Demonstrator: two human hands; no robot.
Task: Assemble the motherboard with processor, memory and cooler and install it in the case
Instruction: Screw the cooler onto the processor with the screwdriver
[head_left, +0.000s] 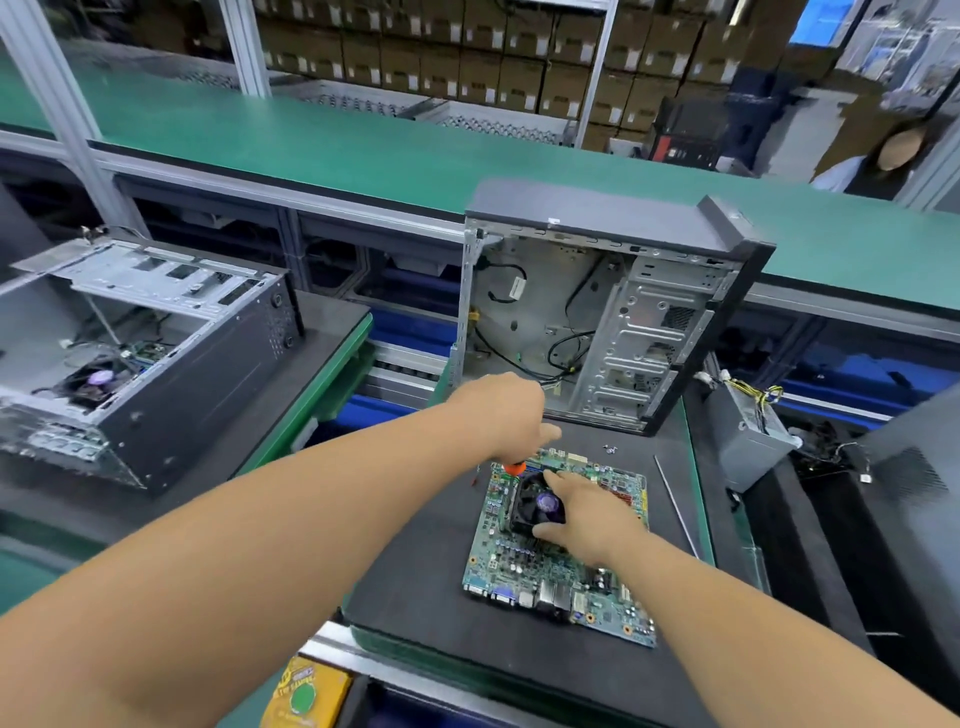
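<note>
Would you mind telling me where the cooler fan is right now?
In the head view, the cooler fan sits on the motherboard at lower centre, under the right hand, in front of the open case.

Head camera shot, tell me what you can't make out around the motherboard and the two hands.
- Tool in the left hand: only an orange end shows below the fist; the tip is hidden.
- Cooler: its right side is covered by the right hand.
- Processor and memory: not visible; cooler and hands cover that part of the motherboard.
- Small parts near the case: too small to identify.
</note>
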